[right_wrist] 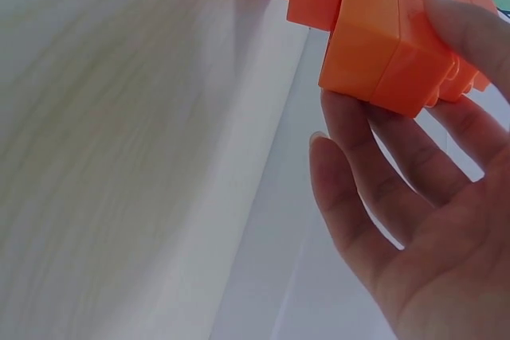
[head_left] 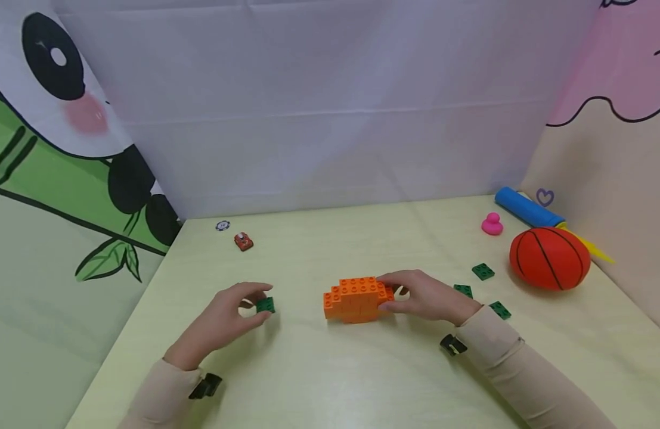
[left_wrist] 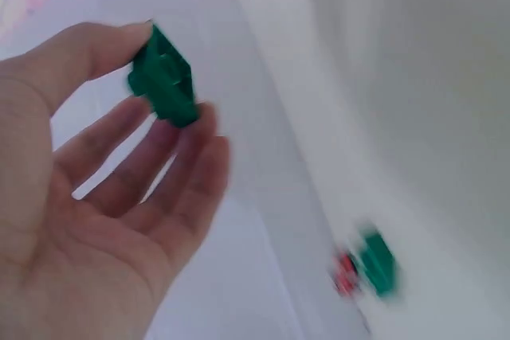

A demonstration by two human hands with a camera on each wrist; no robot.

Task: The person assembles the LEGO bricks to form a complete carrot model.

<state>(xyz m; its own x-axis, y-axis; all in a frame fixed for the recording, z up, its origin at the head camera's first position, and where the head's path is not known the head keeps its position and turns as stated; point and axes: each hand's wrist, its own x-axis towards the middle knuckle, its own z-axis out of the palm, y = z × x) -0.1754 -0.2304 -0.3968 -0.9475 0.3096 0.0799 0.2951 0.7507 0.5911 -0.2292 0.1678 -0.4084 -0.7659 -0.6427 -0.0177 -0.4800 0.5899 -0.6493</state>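
Observation:
My left hand [head_left: 228, 319] is at the left of the table and pinches a small green building brick [head_left: 265, 305] between thumb and fingers. The left wrist view shows this brick [left_wrist: 166, 84] tilted, with studs on one side. To the right, an orange block build [head_left: 358, 300], stepped and studded on top, stands near the table's middle. My right hand [head_left: 423, 298] grips its right end, thumb on the near side. In the right wrist view the build [right_wrist: 382, 29] lies between thumb and fingers, while one finger stays off it.
Several green bricks [head_left: 483, 271] lie right, partly behind my right forearm. Beyond are a red ball [head_left: 550, 258], a pink toy [head_left: 492, 224] and a blue tube [head_left: 528, 207]. A red toy car [head_left: 244, 241] and a round chip [head_left: 223, 226] lie back left. Another green brick [left_wrist: 378, 262] appears blurred.

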